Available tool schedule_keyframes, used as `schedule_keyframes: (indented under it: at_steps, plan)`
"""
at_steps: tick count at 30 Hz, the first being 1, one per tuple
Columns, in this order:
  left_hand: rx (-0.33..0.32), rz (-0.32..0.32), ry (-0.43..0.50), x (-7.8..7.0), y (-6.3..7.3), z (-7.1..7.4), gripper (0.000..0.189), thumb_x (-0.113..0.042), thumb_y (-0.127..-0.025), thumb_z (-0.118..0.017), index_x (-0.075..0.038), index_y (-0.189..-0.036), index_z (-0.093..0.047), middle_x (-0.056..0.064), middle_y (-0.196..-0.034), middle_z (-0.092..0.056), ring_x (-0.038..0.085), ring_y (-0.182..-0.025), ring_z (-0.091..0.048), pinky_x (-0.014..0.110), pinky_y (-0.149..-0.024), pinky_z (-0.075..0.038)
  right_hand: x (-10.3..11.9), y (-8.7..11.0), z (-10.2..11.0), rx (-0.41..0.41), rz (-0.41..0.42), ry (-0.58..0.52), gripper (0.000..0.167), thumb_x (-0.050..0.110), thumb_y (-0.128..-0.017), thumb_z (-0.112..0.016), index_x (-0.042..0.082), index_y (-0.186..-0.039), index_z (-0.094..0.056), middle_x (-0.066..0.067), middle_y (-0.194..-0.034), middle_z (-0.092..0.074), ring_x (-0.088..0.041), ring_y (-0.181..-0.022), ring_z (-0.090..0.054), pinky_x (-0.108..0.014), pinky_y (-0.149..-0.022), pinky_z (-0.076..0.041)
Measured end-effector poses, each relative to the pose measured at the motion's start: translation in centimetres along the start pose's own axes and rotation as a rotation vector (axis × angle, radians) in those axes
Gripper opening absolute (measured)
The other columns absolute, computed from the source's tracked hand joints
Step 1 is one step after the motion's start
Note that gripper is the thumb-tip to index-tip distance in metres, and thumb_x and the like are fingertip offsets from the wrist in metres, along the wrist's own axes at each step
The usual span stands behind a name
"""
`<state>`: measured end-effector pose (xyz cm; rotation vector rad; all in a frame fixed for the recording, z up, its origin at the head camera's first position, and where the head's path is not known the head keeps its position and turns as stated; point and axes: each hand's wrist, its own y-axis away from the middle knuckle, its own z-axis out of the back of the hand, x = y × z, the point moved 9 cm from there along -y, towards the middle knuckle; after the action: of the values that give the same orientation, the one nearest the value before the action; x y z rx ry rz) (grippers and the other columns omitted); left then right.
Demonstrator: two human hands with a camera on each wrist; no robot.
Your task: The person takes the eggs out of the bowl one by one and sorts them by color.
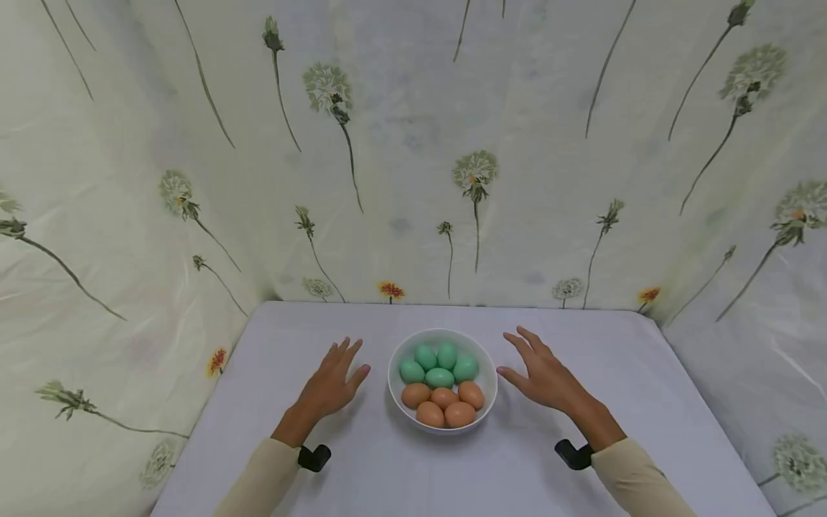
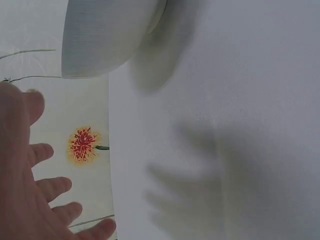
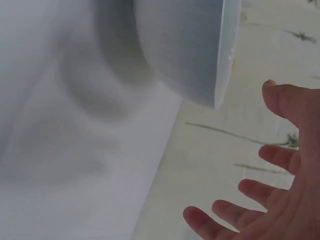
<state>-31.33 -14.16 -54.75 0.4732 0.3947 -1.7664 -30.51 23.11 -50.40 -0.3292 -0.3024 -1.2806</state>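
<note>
A white bowl (image 1: pixel 443 431) stands on the table, holding several green eggs (image 1: pixel 440 378) toward the back and several brown eggs (image 1: pixel 430 413) toward the front. To its left, my left hand (image 1: pixel 327 384) hovers over the cloth with fingers spread and nothing in them. On the other side, my right hand (image 1: pixel 549 377) is spread too and holds nothing; its thumb tip comes right up by the bowl's rim. Both wrist views show the outer wall of the bowl, with the left hand (image 2: pixel 30 170) and the right hand (image 3: pixel 280 185) beside it, fingers apart.
A white cloth (image 1: pixel 362 474) covers the table. Behind it and at both sides hangs a pale curtain (image 1: pixel 400 108) printed with dandelions and orange flowers. A dark wrist strap with a small camera (image 1: pixel 315 458) sits on each forearm, at the cuffs of beige sleeves (image 1: pixel 258 477).
</note>
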Motion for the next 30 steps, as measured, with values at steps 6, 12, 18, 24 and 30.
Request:
schedule_keyframes:
  at_steps: [6, 12, 18, 24, 30]
  plan:
    - [0.093, -0.054, 0.402, -1.3, -0.5, -0.8, 0.071, -0.049, -0.1, -0.054, -0.016, -0.158, -0.029, 0.014, -0.164, -0.028, 0.041, -0.15, -0.028, 0.062, -0.114, -0.038, 4.1, -1.0, -0.2, 0.009, 0.171, -0.072, 0.071, 0.035, -0.093, -0.071, 0.011, -0.151, -0.041, -0.022, -0.157, -0.033, -0.048, -0.14, -0.038, -0.066, -0.102, -0.046]
    - [0.249, -0.007, 0.807, -2.5, -0.4, -3.2, 0.071, -0.035, -0.101, -0.058, -0.024, -0.16, -0.021, 0.018, -0.167, -0.016, 0.048, -0.149, -0.024, 0.062, -0.095, -0.054, 8.1, -1.9, -1.6, 0.107, 0.361, -0.115, 0.063, 0.021, -0.091, -0.074, 0.007, -0.146, -0.047, -0.023, -0.149, -0.041, -0.041, -0.132, -0.05, -0.05, -0.095, -0.057]
    - [0.297, -0.008, 0.988, -3.6, -0.5, -5.0, 0.067, -0.015, -0.103, -0.054, -0.017, -0.16, -0.019, 0.021, -0.166, -0.014, 0.049, -0.147, -0.027, 0.06, -0.089, -0.057, 11.1, -3.2, -3.5, 0.223, 0.483, -0.1, 0.057, 0.015, -0.09, -0.074, 0.008, -0.142, -0.052, -0.025, -0.146, -0.044, -0.04, -0.129, -0.052, -0.049, -0.098, -0.055]
    - [0.304, 0.028, 1.085, -4.2, -0.2, -6.3, 0.067, -0.008, -0.103, -0.052, -0.012, -0.16, -0.017, 0.017, -0.167, -0.014, 0.048, -0.146, -0.03, 0.058, -0.089, -0.057, 12.9, -4.5, -4.9, 0.295, 0.524, -0.106, 0.05, 0.012, -0.092, -0.072, 0.009, -0.139, -0.055, -0.023, -0.143, -0.047, -0.036, -0.125, -0.056, -0.049, -0.101, -0.053]
    - [0.285, 0.054, 1.152, -4.1, -0.1, -6.6, 0.066, -0.004, -0.102, -0.052, -0.013, -0.16, -0.02, 0.015, -0.167, -0.015, 0.047, -0.14, -0.04, 0.059, -0.088, -0.058, 13.9, -5.4, -6.2, 0.329, 0.531, -0.115, 0.051, 0.011, -0.091, -0.072, 0.007, -0.139, -0.055, -0.016, -0.139, -0.052, -0.03, -0.122, -0.058, -0.044, -0.101, -0.053]
